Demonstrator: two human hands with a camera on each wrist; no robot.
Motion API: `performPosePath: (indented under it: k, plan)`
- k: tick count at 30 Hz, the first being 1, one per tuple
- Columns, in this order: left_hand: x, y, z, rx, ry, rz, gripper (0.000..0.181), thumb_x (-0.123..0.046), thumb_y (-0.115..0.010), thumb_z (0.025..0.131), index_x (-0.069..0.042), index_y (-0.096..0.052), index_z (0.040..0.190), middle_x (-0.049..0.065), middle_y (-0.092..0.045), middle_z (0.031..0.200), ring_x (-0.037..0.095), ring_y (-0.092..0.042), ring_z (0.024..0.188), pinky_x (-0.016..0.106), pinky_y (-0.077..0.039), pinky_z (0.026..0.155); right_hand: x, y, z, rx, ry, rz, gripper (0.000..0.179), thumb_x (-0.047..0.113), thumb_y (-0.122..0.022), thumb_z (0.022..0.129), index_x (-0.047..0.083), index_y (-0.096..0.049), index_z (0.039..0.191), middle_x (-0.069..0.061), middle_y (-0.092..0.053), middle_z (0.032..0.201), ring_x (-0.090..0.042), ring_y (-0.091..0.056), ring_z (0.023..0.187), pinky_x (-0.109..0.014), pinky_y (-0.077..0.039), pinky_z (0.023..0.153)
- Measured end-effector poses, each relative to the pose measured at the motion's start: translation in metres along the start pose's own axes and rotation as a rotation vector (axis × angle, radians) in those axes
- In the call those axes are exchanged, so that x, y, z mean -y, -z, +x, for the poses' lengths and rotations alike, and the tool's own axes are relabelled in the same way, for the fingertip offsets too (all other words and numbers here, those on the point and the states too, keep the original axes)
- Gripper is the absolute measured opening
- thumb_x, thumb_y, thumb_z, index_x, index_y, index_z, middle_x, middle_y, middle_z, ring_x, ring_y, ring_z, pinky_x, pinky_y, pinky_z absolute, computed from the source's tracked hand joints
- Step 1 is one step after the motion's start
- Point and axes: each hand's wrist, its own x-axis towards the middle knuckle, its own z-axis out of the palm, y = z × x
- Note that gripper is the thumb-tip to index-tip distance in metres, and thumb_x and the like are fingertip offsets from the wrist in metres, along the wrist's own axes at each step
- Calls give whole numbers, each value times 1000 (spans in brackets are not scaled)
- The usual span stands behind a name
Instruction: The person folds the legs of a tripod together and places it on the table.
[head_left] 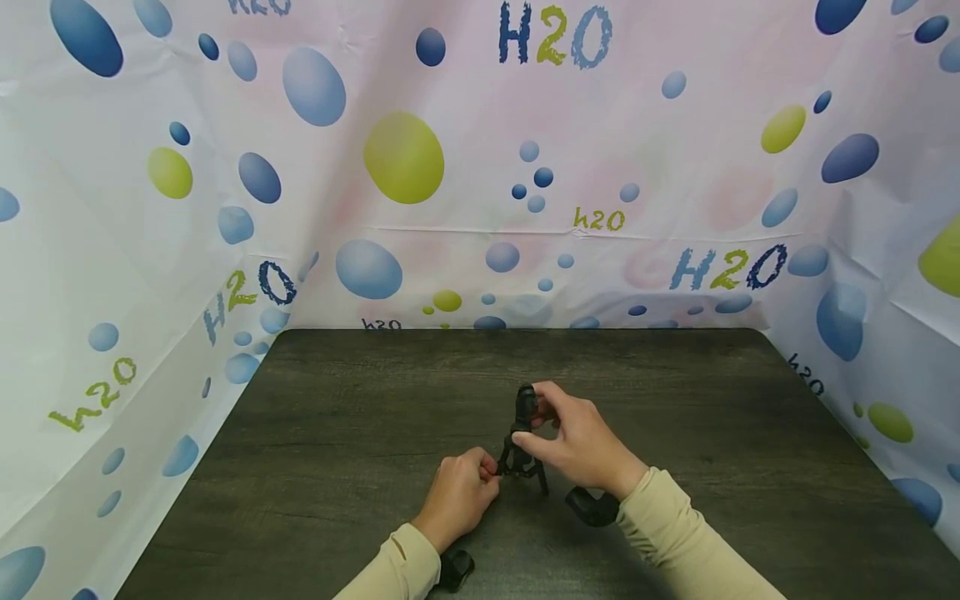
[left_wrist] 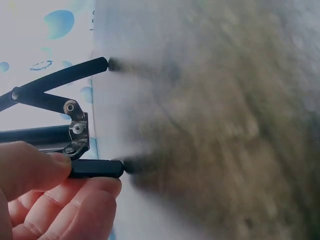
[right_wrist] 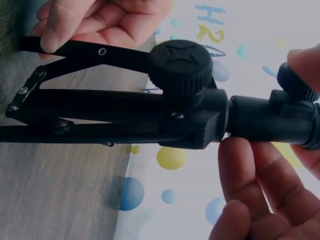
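A small black tripod (head_left: 517, 454) stands upright on the dark table, its legs partly spread. My right hand (head_left: 583, 437) grips its upper column from the right, fingers and thumb around the part near the head. In the right wrist view a ribbed knob (right_wrist: 181, 67) shows on the collar, and a second knob is by my thumb. My left hand (head_left: 459, 493) pinches the lower end of one leg (left_wrist: 97, 169) between thumb and fingers. Metal hinge braces (left_wrist: 77, 127) join the legs to the centre tube in the left wrist view.
The dark wood-grain table (head_left: 360, 400) stretches out around the tripod. Behind it and at both sides hangs a white sheet (head_left: 480, 167) printed with blue and green dots. Black wrist devices (head_left: 592, 506) are worn beneath both sleeves.
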Motion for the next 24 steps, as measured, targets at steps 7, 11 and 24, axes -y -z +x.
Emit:
performPosePath:
  k: [7, 11, 24]
  plan:
    - [0, -1, 1, -11, 5, 3, 16, 0, -78, 83, -8, -65, 82, -1, -67, 74, 9, -64, 65, 25, -51, 57, -1, -2, 0, -7, 10, 3, 42, 22, -72, 95, 4, -55, 129, 4, -63, 97, -12, -62, 84, -38, -54, 73]
    - [0, -1, 1, -15, 9, 7, 16, 0, -78, 83, -8, -65, 82, -1, -67, 74, 9, -64, 65, 25, -51, 57, 0, -3, 0, -13, 11, 3, 42, 21, -72, 94, 4, -55, 129, 3, -62, 97, -12, -63, 85, -38, -54, 73]
    - [-1, -2, 1, -25, 18, -9, 15, 1, -78, 83, -7, -66, 82, -1, -67, 75, 9, -63, 65, 25, -51, 57, 1, -2, -1, -24, 18, -36, 43, 22, -72, 94, 2, -55, 129, -3, -63, 97, -5, -55, 66, -31, -51, 64]
